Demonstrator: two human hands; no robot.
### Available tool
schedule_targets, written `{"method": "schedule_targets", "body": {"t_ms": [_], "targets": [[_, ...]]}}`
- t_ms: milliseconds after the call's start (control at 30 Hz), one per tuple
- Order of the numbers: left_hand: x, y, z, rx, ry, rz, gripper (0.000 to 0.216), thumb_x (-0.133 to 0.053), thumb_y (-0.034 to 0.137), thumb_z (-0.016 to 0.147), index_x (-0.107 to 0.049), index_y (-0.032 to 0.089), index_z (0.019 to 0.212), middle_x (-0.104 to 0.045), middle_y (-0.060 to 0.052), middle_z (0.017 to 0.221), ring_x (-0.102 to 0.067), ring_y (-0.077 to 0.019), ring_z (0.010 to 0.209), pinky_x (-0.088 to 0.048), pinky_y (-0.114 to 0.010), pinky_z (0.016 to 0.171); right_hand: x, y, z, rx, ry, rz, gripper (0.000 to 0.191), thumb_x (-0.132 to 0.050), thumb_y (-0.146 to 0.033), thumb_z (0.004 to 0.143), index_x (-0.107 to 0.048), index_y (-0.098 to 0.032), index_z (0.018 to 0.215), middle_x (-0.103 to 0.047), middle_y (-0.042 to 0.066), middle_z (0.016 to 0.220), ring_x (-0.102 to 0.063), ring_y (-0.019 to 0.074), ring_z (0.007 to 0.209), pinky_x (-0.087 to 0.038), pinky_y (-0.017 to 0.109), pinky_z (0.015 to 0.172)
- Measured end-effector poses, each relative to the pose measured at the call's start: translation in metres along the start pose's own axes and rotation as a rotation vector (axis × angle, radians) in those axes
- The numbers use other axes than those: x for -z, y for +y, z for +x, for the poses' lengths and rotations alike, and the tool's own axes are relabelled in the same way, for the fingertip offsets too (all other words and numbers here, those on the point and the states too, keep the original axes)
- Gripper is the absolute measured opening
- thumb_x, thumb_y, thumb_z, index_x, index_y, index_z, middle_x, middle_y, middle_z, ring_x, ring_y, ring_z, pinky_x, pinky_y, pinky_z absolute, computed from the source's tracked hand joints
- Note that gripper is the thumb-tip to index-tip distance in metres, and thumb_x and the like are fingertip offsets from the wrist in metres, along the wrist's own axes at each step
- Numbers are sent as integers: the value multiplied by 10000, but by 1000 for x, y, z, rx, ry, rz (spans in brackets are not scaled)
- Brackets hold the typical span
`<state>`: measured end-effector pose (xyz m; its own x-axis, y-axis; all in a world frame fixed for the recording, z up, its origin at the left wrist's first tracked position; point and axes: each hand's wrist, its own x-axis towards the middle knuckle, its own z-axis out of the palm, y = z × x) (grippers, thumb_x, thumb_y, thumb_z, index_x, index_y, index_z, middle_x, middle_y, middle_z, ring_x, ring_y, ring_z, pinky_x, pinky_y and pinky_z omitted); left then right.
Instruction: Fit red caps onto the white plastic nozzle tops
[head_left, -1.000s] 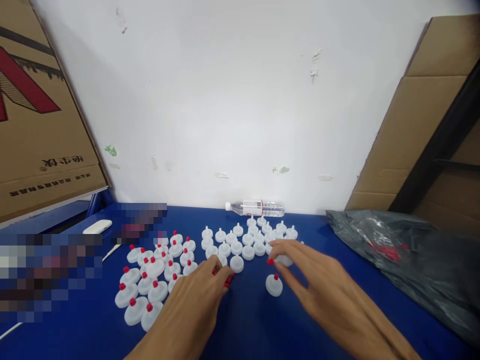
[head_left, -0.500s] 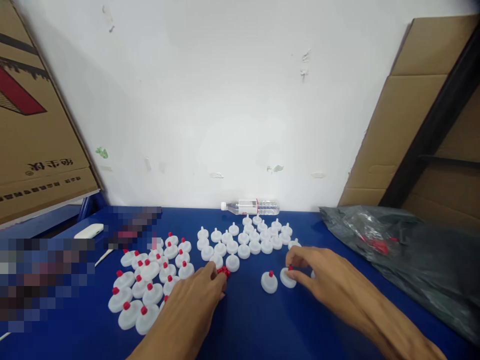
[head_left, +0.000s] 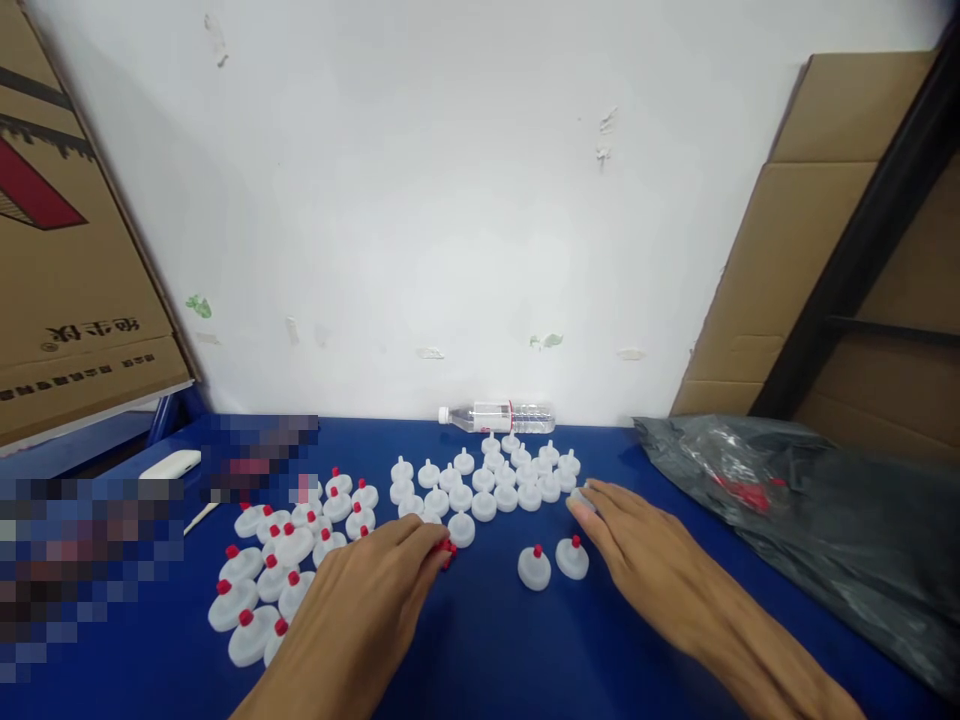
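Many white plastic caps lie on a blue table [head_left: 487,640]. A group with red tips [head_left: 285,545] sits at the left; a group without red tips [head_left: 487,480] sits at the back centre. Two red-tipped caps [head_left: 551,563] stand apart in the middle. My left hand [head_left: 375,600] is closed, pinching small red tips [head_left: 448,549] at its fingertips beside a plain cap. My right hand [head_left: 637,550] reaches flat to the right end of the plain group, fingertips touching a white cap [head_left: 581,497].
A clear water bottle [head_left: 495,416] lies against the white wall. A dark plastic bag [head_left: 810,520] with red pieces inside covers the right side. Cardboard boxes lean at the left [head_left: 67,250] and right [head_left: 825,250]. A white object [head_left: 171,463] lies at far left.
My right hand set down a second red-tipped cap beside the first one, then moved back to the plain caps. My left hand stayed put, holding red tips.
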<state>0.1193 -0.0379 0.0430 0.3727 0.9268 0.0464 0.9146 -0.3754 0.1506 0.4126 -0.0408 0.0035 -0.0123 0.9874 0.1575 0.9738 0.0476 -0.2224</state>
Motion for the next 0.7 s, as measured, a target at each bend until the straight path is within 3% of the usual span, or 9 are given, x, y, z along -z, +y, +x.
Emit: {"method": "schedule_targets", "body": {"t_ms": [133, 267, 367, 567, 700], "targets": [[-2, -3, -1, -17, 41, -9, 357, -418, 212, 1093, -759, 267, 1184, -781, -78, 1208, -770, -313, 1064, -595, -413, 882, 4, 1, 0, 38, -11, -17, 559, -273, -450, 1104, -731, -229, 1336, -695, 132, 1413, -635, 366, 1330, -515, 619, 1072], [-5, -4, 1, -62, 64, -24, 323, -456, 219, 1078, -766, 279, 1145, -797, -59, 1135, -781, -269, 1002, -580, -330, 827, -4, 3, -1, -30, -30, -16, 596, -323, -537, 1097, -572, -234, 1546, -498, 121, 1630, -408, 400, 1537, -437, 682, 1153], [-7, -3, 3, -84, 65, -32, 318, -459, 215, 1082, -766, 275, 1142, -797, -53, 1113, -787, -260, 982, -575, -320, 814, -7, 2, -1, -38, -70, 10, 664, -324, -576, 1091, -499, -184, 1597, -420, 114, 1665, -367, 387, 1548, -442, 639, 1175], [-10, -5, 3, -105, 83, -45, 313, -468, 200, 1075, -770, 259, 1137, -796, -55, 1089, -787, -259, 962, -579, -334, 821, 4, -3, -1, -1, -27, 59, 600, -332, -532, 1099, -615, -180, 1494, -558, 127, 1580, -496, 383, 1482, -464, 651, 1152], [-11, -7, 3, -114, 123, -60, 296, -484, 216, 1071, -773, 263, 1113, -798, -53, 1084, -785, -254, 963, -581, -317, 826, 17, -6, 2, 9, 87, 92, 570, -376, -632, 1085, -680, -214, 1325, -660, 132, 1437, -688, 392, 1235, -535, 623, 1047]]}}
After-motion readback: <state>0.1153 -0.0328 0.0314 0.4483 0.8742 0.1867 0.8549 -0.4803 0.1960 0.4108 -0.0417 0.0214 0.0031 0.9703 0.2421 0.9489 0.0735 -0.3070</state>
